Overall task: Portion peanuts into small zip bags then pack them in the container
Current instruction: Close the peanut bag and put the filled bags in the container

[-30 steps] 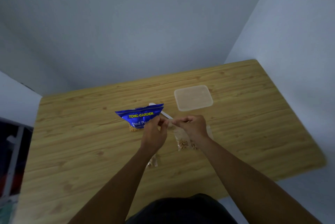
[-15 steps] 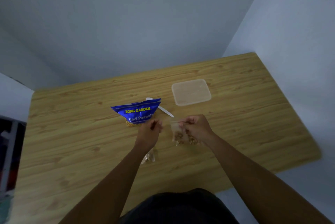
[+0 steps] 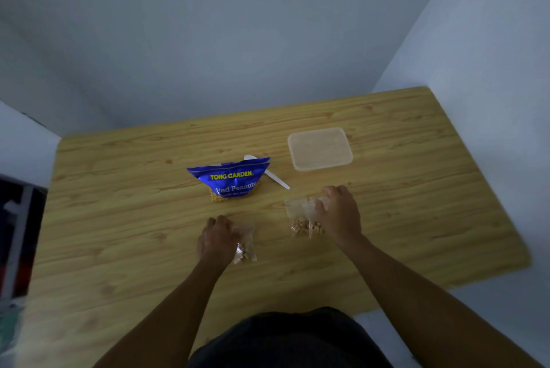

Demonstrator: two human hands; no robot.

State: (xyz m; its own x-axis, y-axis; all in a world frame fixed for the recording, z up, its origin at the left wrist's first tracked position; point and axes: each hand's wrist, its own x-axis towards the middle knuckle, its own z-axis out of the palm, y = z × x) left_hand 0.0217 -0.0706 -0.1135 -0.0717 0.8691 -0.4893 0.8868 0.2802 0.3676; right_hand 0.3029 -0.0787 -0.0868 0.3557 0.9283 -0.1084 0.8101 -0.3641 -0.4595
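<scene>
Though dim, "TONG GARDEN" peanut bag

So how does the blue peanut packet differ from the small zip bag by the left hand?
The blue peanut packet is opaque and printed; the small zip bag is clear. The packet is larger than the bag. No hand touches the packet; the left hand touches the bag. Both hold peanuts.
</scene>
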